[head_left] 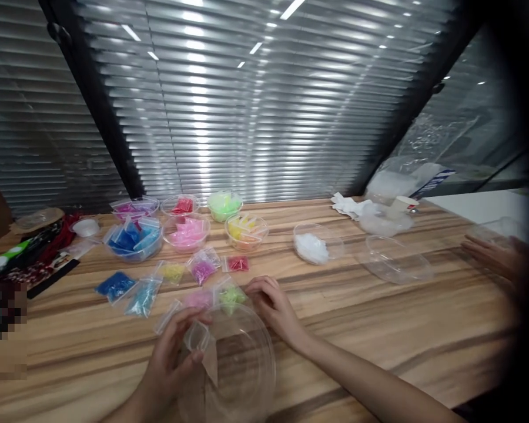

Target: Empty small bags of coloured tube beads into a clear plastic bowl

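Slatted blinds (255,129) behind — wood-grained table (370,335), small colourful bags (142,296).

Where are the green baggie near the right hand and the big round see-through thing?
Green baggie (231,295): head view, on its green contents.
Round see-through thing (271,361): head view, on its right edge.

Blinds (264,117): grey horizontal slats, twelve o'clock
Frame bars (94,106): dark, ten and two o'clock
Light streaks (292,8): white, twelve o'clock
Table (379,323): striped wood, six o'clock
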`<state>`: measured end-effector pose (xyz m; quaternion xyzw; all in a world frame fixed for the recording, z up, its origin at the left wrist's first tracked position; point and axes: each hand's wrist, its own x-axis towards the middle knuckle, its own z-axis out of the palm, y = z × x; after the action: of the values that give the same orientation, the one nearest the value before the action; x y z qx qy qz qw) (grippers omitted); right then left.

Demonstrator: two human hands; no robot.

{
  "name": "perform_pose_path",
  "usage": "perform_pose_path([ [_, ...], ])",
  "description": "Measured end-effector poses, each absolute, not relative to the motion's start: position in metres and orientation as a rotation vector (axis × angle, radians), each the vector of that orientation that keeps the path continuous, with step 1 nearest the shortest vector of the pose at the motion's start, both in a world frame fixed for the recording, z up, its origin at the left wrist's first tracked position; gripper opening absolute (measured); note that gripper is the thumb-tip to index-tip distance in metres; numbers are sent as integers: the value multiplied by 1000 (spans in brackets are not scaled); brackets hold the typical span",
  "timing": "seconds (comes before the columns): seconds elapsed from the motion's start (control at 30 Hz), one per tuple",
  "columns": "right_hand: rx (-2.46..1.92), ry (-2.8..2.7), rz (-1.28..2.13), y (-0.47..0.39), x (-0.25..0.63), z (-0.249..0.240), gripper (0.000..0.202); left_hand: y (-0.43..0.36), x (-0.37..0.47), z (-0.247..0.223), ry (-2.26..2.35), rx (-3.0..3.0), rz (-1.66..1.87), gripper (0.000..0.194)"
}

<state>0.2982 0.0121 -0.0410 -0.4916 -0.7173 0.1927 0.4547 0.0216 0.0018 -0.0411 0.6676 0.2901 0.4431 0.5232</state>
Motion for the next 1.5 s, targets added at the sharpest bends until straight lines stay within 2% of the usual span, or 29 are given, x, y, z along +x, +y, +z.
perform_pose_path([
  [0.27, -1131, -1647, 683, 6, 300, -39, 23, 6, 28, -32, 681, 1745, 1151, 51],
  [0.67, -1076, -1460, 934, -9, 288, -35, 32, -9, 28, -16, 541, 1737, 1128, 38],
  [0.73, -1034, -1458, 947, -13, 285, -32, 35, -10, 29, -16, 529, 1740, 1141, 37],
  [0.9, -972, -1564, 931, -21, 284, -26, 29, -11, 33, -16, 518, 1711, 1165, 34],
  [1.17, -916, -1757, 889, -29, 281, -20, 30, -8, 29, -16, 475, 1824, 1162, 20],
  [1.3, -949, -1849, 829, -29, 286, -7, 29, 2, 24, 2, 426, 1984, 1146, 18],
  [1.5, -896, -2058, 802, -34, 284, 24, 47, 21, 33, 55, 285, 2249, 925, 15],
])
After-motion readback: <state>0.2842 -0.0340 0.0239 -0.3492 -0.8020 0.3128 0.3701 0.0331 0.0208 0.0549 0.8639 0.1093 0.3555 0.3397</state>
